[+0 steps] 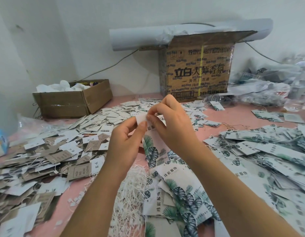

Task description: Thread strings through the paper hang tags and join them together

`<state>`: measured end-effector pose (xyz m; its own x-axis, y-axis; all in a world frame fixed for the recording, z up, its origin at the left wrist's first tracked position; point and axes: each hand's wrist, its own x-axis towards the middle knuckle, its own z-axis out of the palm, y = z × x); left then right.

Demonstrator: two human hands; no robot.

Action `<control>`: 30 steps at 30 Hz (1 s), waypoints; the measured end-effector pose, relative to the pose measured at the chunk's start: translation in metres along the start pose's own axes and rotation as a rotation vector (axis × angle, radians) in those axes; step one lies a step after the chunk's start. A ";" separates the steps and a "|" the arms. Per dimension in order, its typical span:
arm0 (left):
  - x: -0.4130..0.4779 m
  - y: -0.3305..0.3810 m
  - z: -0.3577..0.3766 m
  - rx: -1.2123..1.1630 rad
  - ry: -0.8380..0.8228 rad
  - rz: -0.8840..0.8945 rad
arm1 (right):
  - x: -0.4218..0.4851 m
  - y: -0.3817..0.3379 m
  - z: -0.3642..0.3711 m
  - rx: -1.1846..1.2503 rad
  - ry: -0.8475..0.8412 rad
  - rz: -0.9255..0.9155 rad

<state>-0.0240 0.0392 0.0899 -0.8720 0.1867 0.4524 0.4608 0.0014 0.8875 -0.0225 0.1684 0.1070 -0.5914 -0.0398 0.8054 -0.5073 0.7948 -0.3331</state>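
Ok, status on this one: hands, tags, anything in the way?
Left hand and right hand both pinching stacked tags at the top edge. Threading too small to tell. Loose strings lie below; nothing blocking.

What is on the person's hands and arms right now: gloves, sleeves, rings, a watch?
Nothing worn shows. The left hand and right hand are ungloved, with no ring visible. The left forearm and right forearm are bare down to the frame's edge: no sleeve, watch or bracelet in view.

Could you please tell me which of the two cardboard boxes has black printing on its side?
The taller box at the back, bound with a yellow strap. The low box to the left is plain brown and open.
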 end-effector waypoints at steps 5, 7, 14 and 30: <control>0.000 0.000 0.001 -0.088 0.018 -0.060 | 0.001 0.003 0.000 0.074 0.012 0.067; 0.002 0.000 0.001 -0.070 0.002 -0.045 | 0.001 0.003 0.001 0.096 0.010 0.083; 0.003 -0.001 0.000 -0.102 0.007 -0.041 | 0.002 0.002 0.000 0.148 -0.028 0.132; 0.004 -0.003 0.000 -0.076 0.086 -0.104 | 0.001 0.003 0.001 0.189 -0.147 0.078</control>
<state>-0.0287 0.0396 0.0887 -0.9268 0.1047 0.3607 0.3563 -0.0585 0.9325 -0.0249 0.1707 0.1061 -0.7110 -0.0817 0.6985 -0.5566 0.6724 -0.4880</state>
